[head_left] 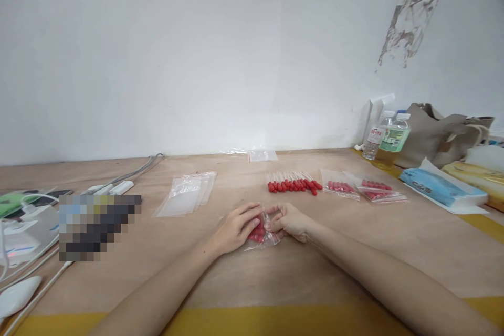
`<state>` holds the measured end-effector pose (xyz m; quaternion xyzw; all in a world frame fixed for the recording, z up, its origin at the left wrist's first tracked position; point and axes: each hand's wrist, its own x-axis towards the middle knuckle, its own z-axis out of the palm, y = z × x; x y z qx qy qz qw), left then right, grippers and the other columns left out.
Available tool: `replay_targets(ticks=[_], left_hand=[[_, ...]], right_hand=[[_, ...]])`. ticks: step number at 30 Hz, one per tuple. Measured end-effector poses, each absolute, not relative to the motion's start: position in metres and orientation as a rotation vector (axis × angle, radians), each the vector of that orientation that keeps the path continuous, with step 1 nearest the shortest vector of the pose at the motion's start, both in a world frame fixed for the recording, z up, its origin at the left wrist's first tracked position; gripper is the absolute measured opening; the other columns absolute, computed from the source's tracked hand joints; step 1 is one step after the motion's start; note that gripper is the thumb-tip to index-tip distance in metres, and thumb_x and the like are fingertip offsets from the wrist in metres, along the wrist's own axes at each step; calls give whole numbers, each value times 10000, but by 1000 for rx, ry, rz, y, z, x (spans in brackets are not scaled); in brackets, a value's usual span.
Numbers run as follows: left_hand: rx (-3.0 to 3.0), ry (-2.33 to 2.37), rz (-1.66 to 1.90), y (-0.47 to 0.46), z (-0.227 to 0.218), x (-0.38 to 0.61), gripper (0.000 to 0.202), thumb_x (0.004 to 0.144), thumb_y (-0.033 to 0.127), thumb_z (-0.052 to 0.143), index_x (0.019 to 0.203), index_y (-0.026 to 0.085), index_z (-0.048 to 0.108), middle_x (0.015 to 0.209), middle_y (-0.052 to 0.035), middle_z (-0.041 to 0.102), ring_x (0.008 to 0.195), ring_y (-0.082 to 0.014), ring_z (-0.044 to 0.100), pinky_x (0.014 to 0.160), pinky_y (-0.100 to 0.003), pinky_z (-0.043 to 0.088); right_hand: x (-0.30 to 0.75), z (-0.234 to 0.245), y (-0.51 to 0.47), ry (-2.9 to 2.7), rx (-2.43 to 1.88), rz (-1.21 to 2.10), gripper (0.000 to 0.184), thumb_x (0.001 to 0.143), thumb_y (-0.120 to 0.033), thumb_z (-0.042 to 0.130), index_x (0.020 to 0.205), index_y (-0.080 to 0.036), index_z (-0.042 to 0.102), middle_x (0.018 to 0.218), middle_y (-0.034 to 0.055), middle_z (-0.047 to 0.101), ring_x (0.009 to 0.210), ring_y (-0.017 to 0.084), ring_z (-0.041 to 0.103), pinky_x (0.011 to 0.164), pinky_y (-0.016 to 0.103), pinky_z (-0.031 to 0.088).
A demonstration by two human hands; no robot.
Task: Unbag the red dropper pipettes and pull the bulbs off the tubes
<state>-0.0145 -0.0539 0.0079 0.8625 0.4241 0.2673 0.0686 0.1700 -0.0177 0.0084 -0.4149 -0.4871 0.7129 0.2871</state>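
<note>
Both my hands meet at the middle of the wooden table on a small clear zip bag filled with red-tipped droppers. My left hand lies over the bag's left side, fingers curled onto it. My right hand pinches the bag's top right edge. Behind them lies a loose row of red-tipped droppers. Two filled bags rest to the right of that row. A stack of empty clear bags lies to the left.
Water bottles and a beige bag stand at the back right, with a blue tissue pack in front. Cables, a power strip and devices crowd the left. One more clear bag lies by the white wall.
</note>
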Motion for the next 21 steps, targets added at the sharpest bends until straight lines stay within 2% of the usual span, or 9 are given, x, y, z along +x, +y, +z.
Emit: replay_targets(ticks=[3, 6, 9, 12, 16, 19, 21], left_hand=[[2731, 1126, 791, -48, 4, -14, 337, 889, 218, 354, 1182, 268, 514, 1280, -45, 452, 1128, -171, 466, 937, -330, 407], [2849, 976, 824, -43, 0, -15, 296, 878, 210, 397, 1116, 251, 568, 1211, -50, 514, 1106, -174, 481, 916, -325, 422], [2915, 863, 930, -39, -1, -15, 243, 870, 194, 424, 1015, 217, 618, 1108, -50, 580, 1045, -158, 515, 886, -294, 436], [2940, 824, 988, -39, 1, -15, 220, 870, 170, 420, 960, 187, 620, 1036, -50, 612, 973, -138, 548, 862, -272, 442], [2942, 871, 946, -42, 4, -14, 213, 875, 142, 393, 925, 167, 598, 983, -48, 620, 911, -120, 563, 823, -242, 449], [2977, 912, 887, -42, 4, -15, 227, 878, 122, 362, 884, 161, 586, 948, -48, 617, 924, -127, 555, 833, -250, 438], [3001, 931, 856, -42, 3, -15, 233, 879, 116, 348, 870, 161, 577, 946, -48, 611, 943, -132, 547, 849, -257, 428]], right_hand=[[165, 5, -18, -1312, -1074, 1903, 527, 485, -71, 747, 889, -144, 417, 495, -40, 592, 417, 117, 546, 390, 229, 477], [163, -2, -16, -1351, -1050, 1891, 594, 437, -119, 787, 902, -144, 418, 481, -57, 579, 405, 113, 537, 389, 230, 479], [163, -6, -14, -1407, -1020, 1888, 585, 432, -145, 795, 891, -140, 432, 480, -60, 576, 396, 101, 531, 385, 210, 470], [165, -4, -15, -1396, -1026, 1896, 508, 459, -156, 787, 852, -136, 466, 473, -61, 565, 387, 93, 525, 388, 203, 469], [170, 5, -15, -1387, -1022, 2003, 268, 560, -143, 728, 755, -105, 548, 523, -23, 583, 422, 74, 534, 446, 199, 495], [170, 9, -15, -1401, -1024, 2053, 95, 628, -118, 651, 637, -94, 560, 530, -3, 581, 428, 63, 531, 466, 181, 493], [167, 9, -16, -1416, -1064, 2037, 97, 653, -101, 596, 572, -99, 543, 491, 0, 563, 409, 63, 518, 447, 175, 478]])
